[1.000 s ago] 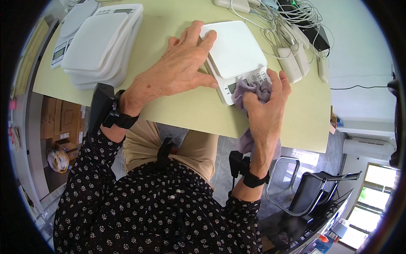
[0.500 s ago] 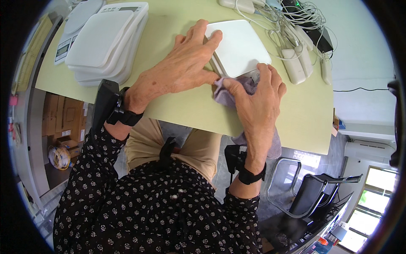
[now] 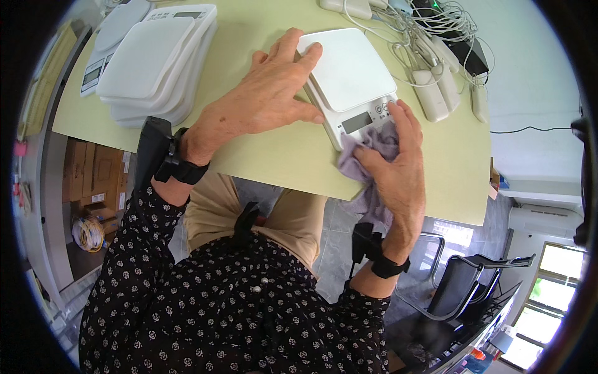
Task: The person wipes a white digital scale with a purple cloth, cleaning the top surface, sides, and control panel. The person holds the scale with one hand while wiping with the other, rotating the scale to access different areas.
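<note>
A white kitchen scale (image 3: 346,71) lies on the pale yellow-green table, its grey display and round buttons turned toward me. My left hand (image 3: 274,90) holds it steady along the left side: fingers curl at the far left corner, one fingertip rests on the weighing plate, and the thumb is beside the lower left edge. My right hand (image 3: 398,159) is closed on a purple-grey cloth (image 3: 358,163), pressed against the near edge below the display. The cloth's tail hangs under my right wrist past the table edge.
White kitchen scales (image 3: 149,62) are stacked at the left, beside another scale (image 3: 93,75) with a display. Tangled white cables (image 3: 430,31) and white power adapters (image 3: 430,96) lie at the far right. A black chair (image 3: 458,283) stands beyond the table's right side.
My right hand and the cloth have moved right and toward me, uncovering the scale's display and buttons. The left hand stays at the scale's left side, its thumb now clear of the cloth.
</note>
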A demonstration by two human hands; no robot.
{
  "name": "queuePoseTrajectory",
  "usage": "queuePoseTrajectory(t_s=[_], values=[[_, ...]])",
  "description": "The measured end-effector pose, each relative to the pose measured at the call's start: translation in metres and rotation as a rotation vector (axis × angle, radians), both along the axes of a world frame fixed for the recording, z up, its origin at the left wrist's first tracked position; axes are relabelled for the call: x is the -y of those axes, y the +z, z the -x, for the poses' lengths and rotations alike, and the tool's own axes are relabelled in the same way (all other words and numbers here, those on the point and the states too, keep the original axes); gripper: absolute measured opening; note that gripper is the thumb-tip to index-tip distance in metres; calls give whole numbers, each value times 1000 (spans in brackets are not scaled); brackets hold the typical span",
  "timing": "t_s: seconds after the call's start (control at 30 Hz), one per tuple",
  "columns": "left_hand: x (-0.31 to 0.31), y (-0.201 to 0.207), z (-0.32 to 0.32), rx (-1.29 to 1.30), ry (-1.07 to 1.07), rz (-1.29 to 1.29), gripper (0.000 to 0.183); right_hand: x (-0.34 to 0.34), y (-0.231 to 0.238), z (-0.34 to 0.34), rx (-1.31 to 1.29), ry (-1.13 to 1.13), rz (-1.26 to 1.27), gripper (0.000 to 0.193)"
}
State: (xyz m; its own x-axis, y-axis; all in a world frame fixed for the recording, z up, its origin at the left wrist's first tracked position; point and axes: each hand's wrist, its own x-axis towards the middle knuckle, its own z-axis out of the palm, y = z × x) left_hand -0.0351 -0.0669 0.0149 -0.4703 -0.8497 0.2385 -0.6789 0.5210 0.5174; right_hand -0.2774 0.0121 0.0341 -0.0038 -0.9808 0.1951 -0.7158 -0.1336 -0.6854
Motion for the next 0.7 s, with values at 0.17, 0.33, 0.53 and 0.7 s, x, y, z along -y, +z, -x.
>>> queuePoseTrajectory(t_s=[0.17, 0.33, 0.53, 0.7], values=[[1, 4, -2, -37, -13, -86, 104, -7, 8, 40, 20, -289, -63, 65], [-3, 6, 0, -114, 22, -121, 107, -4, 9, 43, 197, -361, 151, 45], [2, 2, -3, -38, -15, -87, 108, 27, -3, -2, -128, -237, 258, 54], [3, -5, -3, -32, -36, -17, 107, 32, 10, -8, -131, -280, -17, 62]])
